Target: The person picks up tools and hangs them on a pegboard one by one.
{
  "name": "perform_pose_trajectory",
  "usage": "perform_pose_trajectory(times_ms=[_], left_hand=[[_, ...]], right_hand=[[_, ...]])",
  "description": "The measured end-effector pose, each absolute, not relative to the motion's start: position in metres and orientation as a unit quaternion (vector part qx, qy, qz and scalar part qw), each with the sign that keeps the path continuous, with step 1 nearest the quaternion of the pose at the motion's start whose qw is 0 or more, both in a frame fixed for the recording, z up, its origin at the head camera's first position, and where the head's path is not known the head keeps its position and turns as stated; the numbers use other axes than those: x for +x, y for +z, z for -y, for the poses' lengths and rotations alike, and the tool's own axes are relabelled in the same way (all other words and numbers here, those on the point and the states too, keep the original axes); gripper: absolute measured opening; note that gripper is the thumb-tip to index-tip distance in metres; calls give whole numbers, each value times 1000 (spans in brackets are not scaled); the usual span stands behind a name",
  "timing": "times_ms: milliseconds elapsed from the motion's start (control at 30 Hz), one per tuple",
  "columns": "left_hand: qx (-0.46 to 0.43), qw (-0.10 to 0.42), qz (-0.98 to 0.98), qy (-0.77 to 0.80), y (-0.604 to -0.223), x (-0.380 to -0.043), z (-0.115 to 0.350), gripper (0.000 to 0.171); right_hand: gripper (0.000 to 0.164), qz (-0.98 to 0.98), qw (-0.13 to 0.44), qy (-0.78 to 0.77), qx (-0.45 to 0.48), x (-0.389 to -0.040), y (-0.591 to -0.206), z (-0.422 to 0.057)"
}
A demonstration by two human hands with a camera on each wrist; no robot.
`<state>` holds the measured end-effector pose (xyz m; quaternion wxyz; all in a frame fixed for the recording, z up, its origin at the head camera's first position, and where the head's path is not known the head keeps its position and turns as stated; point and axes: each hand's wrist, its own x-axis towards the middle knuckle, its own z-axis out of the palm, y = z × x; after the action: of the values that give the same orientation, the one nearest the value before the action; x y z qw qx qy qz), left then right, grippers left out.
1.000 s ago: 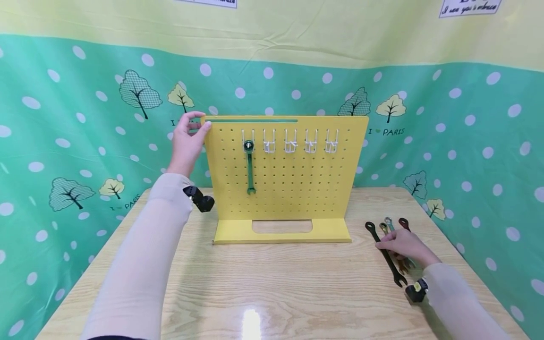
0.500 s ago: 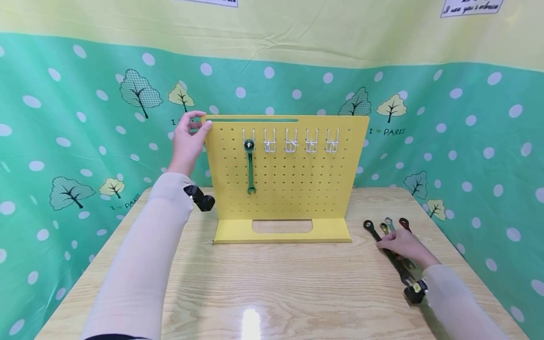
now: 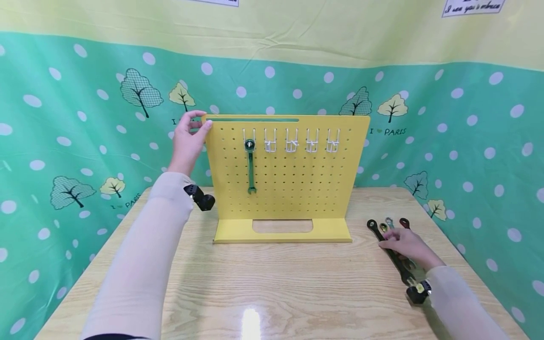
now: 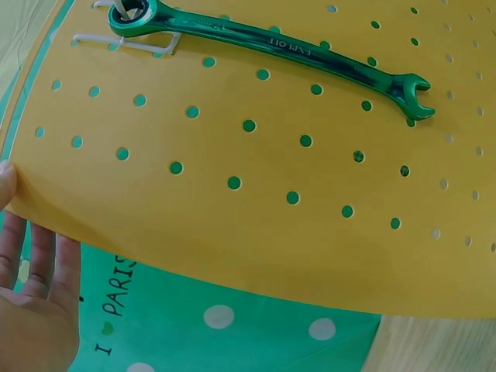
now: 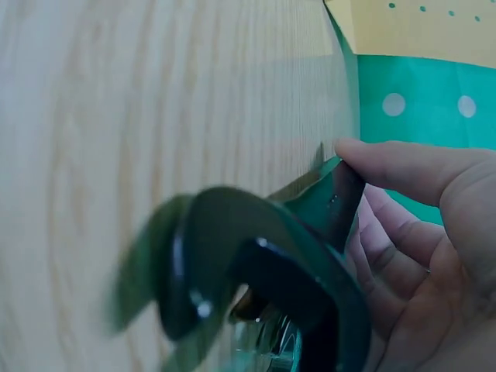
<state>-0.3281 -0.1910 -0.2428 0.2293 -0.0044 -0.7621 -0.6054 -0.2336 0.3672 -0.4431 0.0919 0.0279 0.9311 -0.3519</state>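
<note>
Gripping a yellow pegboard (image 3: 297,200) by its upper left corner, a person's left hand (image 3: 188,144) appears to steady the upright panel, thumb on the front face and fingers behind the edge. A broad foot on the wooden bench (image 3: 293,283) probably helps it stand.

A green wrench (image 3: 250,171) hangs by its ring end from the leftmost of five white hooks (image 3: 291,143), open end down; the closed loop likely makes that the surer end to hang from.

At right, on the bench beside the board, the person's right hand (image 3: 409,244) pinches a dark wrench (image 3: 396,262) along its shank, a hold that seems chosen to leave the ring end free, pointing to the far side. Whether the tool has cleared the bench is hard to tell.

Close by lie a gold-toned wrench (image 3: 384,227), a pale blue-green wrench (image 3: 389,221) and a dark red wrench (image 3: 404,222), partly hidden by the hand, their ring ends also far, perhaps so that all face alike.
</note>
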Motion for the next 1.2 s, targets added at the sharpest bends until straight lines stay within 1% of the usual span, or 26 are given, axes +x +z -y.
perform_pose_trajectory(times_ms=[233,800,933,1200], left_hand=[[-7,233,760,-607,-243,-329,191,32],[-8,230,754,-615,-243,-328,191,33],[-8,231,754,-615,-243,-328,190,32],[-7,227,753,-618,-243,-328,190,33]], right_hand=[[39,-927,91,-364,16,-232,-443,-365],[42,-938,80,-338,-1,-232,-437,-360],[44,-932,81,-352,-14,-230,-432,-355],[40,-913,90,-397,-24,-228,-421,-341]])
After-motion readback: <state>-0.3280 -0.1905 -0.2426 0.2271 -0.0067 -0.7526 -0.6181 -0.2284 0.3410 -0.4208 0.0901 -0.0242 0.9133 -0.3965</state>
